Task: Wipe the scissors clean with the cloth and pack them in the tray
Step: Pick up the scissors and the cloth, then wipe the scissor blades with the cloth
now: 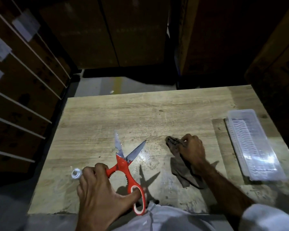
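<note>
On my feed, the left hand (100, 189) grips the spread red scissors (123, 164) above a scuffed wooden table (157, 110), the right hand (193, 149) clutches the brown cloth (180, 167) lying on it, the clear tray (252, 144) sits right, and dark cartons (93, 30) rise behind.

wooden table (140, 110): pale grain, scuffed and stained, dark marks scattered over the top. small white ring-shaped object (76, 174): lies on the table near its left edge; what it is cannot be told. cardboard boxes (107, 30): brown, stacked behind the table and at both sides, mostly in shadow. white straps (23, 104): run slantwise across the boxes at left. white labels (26, 25): stuck on those boxes, print unreadable. grey floor (97, 85): shows beyond the table, with a yellow stripe (118, 84).
</note>
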The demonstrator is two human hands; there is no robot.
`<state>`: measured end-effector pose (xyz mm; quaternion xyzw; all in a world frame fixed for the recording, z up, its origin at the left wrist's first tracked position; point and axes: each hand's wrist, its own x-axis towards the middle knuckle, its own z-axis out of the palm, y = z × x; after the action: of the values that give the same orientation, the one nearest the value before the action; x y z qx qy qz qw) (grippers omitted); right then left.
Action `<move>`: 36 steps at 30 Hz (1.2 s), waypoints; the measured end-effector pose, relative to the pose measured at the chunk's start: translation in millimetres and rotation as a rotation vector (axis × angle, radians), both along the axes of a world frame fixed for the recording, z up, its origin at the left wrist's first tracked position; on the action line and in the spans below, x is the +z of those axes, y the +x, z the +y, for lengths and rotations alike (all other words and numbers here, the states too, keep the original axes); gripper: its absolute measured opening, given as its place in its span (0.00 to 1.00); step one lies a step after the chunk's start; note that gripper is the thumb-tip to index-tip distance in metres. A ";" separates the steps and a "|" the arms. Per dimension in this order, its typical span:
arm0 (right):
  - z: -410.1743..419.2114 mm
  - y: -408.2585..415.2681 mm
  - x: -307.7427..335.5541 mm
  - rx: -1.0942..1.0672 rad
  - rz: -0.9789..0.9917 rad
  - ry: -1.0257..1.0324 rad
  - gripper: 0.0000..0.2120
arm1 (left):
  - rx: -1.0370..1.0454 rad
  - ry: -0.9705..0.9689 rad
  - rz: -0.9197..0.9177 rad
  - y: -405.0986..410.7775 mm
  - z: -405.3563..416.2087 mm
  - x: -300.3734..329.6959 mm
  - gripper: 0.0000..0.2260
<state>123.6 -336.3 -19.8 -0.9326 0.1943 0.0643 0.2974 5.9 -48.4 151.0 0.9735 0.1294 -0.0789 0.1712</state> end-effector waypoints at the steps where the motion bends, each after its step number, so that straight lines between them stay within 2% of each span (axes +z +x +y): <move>1: -4.5 -4.3 3.4 0.004 -0.030 0.072 0.08 | -0.004 -0.001 -0.019 -0.9 0.3 3.1 0.41; 6: -17.2 -30.3 53.4 0.111 -0.206 0.447 0.08 | -0.025 0.027 -0.048 -0.8 4.1 28.0 0.38; 9: -8.8 -43.8 107.7 0.014 -0.270 0.773 0.17 | -0.029 0.097 -0.085 3.7 6.1 43.2 0.39; 12: 13.2 -60.8 167.8 0.038 -0.376 0.902 0.10 | -0.042 0.155 -0.067 6.7 5.0 53.6 0.39; 15: 49.4 -79.3 208.7 0.252 -0.464 0.783 0.08 | -0.048 0.153 -0.094 4.7 2.9 57.7 0.37; 17: 68.0 -87.7 214.7 0.406 -0.561 0.550 0.09 | -0.047 0.139 -0.083 3.0 2.7 56.8 0.37; 19: 78.2 -91.0 210.4 0.449 -0.641 0.363 0.13 | -0.045 0.123 -0.011 2.1 4.3 54.3 0.38; 22: 89.8 -91.3 204.4 0.475 -0.681 0.212 0.16 | -0.033 0.101 0.055 -1.4 5.7 50.1 0.39; 28: 112.3 -89.9 200.1 0.691 -0.617 0.019 0.16 | -0.034 0.128 0.025 -6.9 5.4 50.9 0.37; 32: 116.3 -89.6 198.2 0.760 -0.581 -0.053 0.19 | -0.019 0.142 -0.009 -12.1 7.0 49.7 0.37; 36: 115.4 -92.4 202.9 0.800 -0.555 -0.146 0.18 | -0.023 0.142 -0.068 -16.5 7.2 48.3 0.37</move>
<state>31.2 -220.9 183.1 -0.9344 -0.2616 -0.0913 0.2241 -10.5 -41.2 199.3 0.9867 0.1175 -0.0385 0.1052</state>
